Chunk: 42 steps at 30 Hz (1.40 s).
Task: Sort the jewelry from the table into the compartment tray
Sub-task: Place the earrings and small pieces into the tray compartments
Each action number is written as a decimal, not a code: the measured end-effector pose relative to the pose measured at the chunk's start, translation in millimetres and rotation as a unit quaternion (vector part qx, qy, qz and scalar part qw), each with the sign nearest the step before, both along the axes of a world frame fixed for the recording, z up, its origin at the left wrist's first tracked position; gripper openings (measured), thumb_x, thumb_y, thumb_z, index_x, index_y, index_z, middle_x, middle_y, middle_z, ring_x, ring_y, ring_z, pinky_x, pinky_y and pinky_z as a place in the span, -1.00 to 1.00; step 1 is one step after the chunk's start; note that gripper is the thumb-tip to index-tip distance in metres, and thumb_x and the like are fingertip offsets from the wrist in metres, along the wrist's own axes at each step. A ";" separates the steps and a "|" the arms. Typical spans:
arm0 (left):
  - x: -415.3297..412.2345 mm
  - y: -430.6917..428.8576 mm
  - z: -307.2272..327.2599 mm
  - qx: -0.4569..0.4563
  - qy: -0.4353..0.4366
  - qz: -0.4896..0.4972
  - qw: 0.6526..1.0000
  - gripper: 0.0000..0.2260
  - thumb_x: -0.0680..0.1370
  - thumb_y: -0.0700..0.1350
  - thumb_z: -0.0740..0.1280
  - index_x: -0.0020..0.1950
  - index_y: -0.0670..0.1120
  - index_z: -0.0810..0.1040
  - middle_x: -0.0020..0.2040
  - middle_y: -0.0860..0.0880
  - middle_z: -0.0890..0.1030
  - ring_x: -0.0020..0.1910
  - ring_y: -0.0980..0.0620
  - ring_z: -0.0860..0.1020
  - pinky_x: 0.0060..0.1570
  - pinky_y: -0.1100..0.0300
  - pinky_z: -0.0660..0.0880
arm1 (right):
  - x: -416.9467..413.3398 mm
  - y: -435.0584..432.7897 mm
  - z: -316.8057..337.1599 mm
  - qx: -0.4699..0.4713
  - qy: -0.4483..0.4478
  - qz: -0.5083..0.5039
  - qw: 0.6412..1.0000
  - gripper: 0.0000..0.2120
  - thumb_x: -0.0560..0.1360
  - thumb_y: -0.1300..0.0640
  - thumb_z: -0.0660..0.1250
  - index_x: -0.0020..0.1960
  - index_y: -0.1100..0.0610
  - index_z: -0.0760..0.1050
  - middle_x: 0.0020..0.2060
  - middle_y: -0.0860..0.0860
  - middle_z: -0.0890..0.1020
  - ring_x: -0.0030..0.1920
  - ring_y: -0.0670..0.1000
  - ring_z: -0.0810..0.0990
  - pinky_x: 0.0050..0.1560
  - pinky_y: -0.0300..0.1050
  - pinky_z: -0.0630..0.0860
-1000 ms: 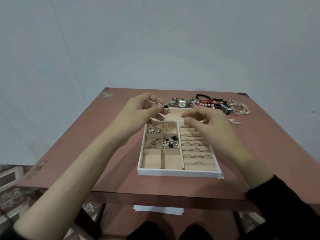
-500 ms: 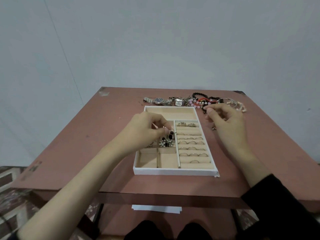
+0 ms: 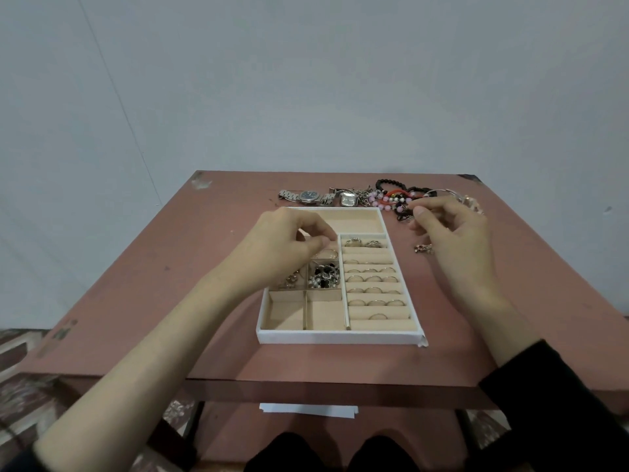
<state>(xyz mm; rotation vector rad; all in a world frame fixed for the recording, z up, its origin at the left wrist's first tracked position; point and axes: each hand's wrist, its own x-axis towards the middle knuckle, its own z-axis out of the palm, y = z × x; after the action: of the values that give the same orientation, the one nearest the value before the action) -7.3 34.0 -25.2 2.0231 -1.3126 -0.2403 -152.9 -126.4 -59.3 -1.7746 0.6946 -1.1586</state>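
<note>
Since half a second ago the left hand (image 3: pixel 289 240) has pulled away from the tray's (image 3: pixel 340 336) compartment of dark pieces (image 3: pixel 325 275) toward the small cell just beyond it. That cluster now lies uncovered, so the drop looks made and one more item counts as sorted. Its fingers (image 3: pixel 316 245) are curled with the thumb closed against them over the tray's far-left cells; whether anything is pinched between them I cannot tell. The right hand (image 3: pixel 452 233) has stayed off the tray's far right corner. Its fingertips (image 3: pixel 420 211) are bent in at the edge of the bead bracelets (image 3: pixel 391 197), and a grip on a strand is not clear. Two watches (image 3: pixel 308 195) wait beyond the tray's far wall, and a small charm (image 3: pixel 423 248) lies just right of the tray, so plenty remains.
</note>
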 end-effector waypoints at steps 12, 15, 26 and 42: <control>-34.0 -89.3 10.6 -0.012 -0.022 -0.095 0.995 -0.88 0.49 -0.17 0.35 -0.02 -0.03 0.65 -0.13 0.06 0.63 -0.23 0.19 0.52 -0.32 0.56 0.35 | -35.4 -80.5 -0.6 -0.035 0.113 -0.053 0.992 -0.88 0.46 0.16 0.35 -0.13 -0.04 0.62 -0.16 -0.04 0.67 -0.17 -0.05 0.57 -0.01 -0.02 0.49; -38.3 -116.8 5.4 0.039 -0.066 -0.098 0.992 -0.86 0.49 -0.16 0.37 0.02 -0.04 0.64 -0.12 0.01 0.60 -0.15 0.12 0.53 -0.31 0.43 0.33 | -36.0 -87.5 -8.7 -0.058 0.152 -0.065 0.985 -0.88 0.46 0.19 0.35 -0.08 0.02 0.64 -0.13 0.04 0.67 -0.04 0.05 0.60 -0.06 -0.19 0.40; -41.2 -157.0 -5.0 0.201 -0.135 -0.121 0.963 -0.79 0.42 -0.05 0.45 -0.01 -0.11 0.67 -0.02 -0.07 0.67 -0.02 -0.02 0.59 -0.05 0.15 0.50 | -35.6 -90.7 -7.9 -0.057 0.148 -0.094 0.983 -0.89 0.46 0.17 0.34 -0.09 0.05 0.64 -0.20 -0.07 0.61 -0.15 -0.13 0.51 -0.24 -0.55 0.31; -43.4 -149.3 -5.5 0.126 -0.086 -0.104 0.983 -0.86 0.40 -0.19 0.46 -0.06 -0.11 0.64 -0.16 -0.04 0.62 -0.19 0.10 0.50 -0.20 0.32 0.33 | -34.3 -96.2 -13.5 -0.056 0.155 -0.106 0.981 -0.87 0.45 0.18 0.33 -0.13 -0.01 0.61 -0.37 -0.14 0.52 -0.32 -0.21 0.44 -0.27 -0.35 0.32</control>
<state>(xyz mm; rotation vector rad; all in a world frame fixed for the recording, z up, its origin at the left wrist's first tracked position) -50.7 -115.3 -30.6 2.1526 -1.6776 -0.3498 -187.2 -222.5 -72.8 -2.0402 1.0408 -1.0853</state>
